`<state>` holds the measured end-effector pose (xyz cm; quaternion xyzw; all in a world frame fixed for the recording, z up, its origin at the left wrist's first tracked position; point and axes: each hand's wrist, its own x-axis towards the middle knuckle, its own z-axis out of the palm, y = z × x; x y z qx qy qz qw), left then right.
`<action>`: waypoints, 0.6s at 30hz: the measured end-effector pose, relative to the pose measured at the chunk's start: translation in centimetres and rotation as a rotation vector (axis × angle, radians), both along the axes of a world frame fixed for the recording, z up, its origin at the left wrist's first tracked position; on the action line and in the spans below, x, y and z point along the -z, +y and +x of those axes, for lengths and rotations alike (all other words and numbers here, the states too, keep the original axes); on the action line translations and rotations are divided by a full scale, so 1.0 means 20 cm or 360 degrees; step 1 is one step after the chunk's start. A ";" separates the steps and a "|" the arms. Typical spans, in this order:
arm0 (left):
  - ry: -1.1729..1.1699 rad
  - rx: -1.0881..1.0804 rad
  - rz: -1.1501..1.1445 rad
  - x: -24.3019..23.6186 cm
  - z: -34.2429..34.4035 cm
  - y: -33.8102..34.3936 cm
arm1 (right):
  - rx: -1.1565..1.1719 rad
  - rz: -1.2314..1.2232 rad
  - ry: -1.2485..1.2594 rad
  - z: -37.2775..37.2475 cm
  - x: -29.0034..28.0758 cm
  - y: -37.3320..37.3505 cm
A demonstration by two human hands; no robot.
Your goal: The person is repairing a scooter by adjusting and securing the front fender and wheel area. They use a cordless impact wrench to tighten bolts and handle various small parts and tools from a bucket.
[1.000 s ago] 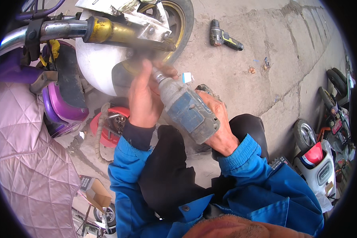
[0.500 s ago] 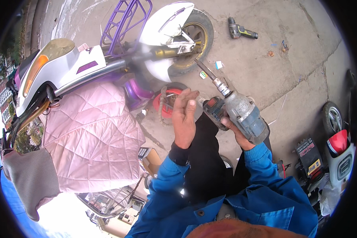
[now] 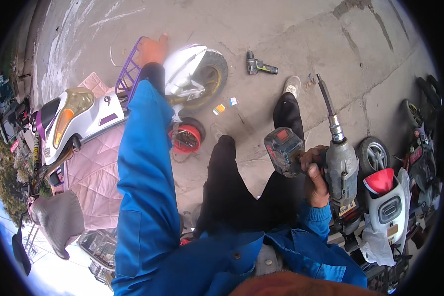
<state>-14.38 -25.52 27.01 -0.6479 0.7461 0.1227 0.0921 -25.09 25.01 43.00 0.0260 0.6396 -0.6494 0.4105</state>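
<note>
My right hand [image 3: 316, 181] is wrapped round the handle of a grey cordless impact wrench [image 3: 342, 172], out to the right of my legs. A long hex bit [image 3: 325, 93] in a silver socket points away from me. The battery [image 3: 284, 148] shows on the wrench's left side. At full reach, my left hand [image 3: 152, 50] closes on the edge of a purple wire rack [image 3: 128, 74]. That rack is at the front of a white and purple scooter [image 3: 91, 113], beside its white fender [image 3: 182, 69] and front wheel [image 3: 214, 81].
A cordless drill [image 3: 260, 65] lies on the concrete beyond my feet, with small boxes [image 3: 219, 109] nearer. A red bowl of small parts [image 3: 186, 138] stands by the scooter. Pink quilted cover [image 3: 96, 175] drapes the scooter. More scooters [image 3: 389, 207] stand at right.
My left hand has gone from beside the wrench out to the purple rack. The impact wrench has moved right in my right hand, its bit turned more straight ahead. The view has shifted.
</note>
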 end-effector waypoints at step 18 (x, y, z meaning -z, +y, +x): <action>0.0297 -0.0550 -0.0289 -0.02 -0.21 0.42 | -0.1309 0.0510 0.0323 -1.85 0.26 -1.54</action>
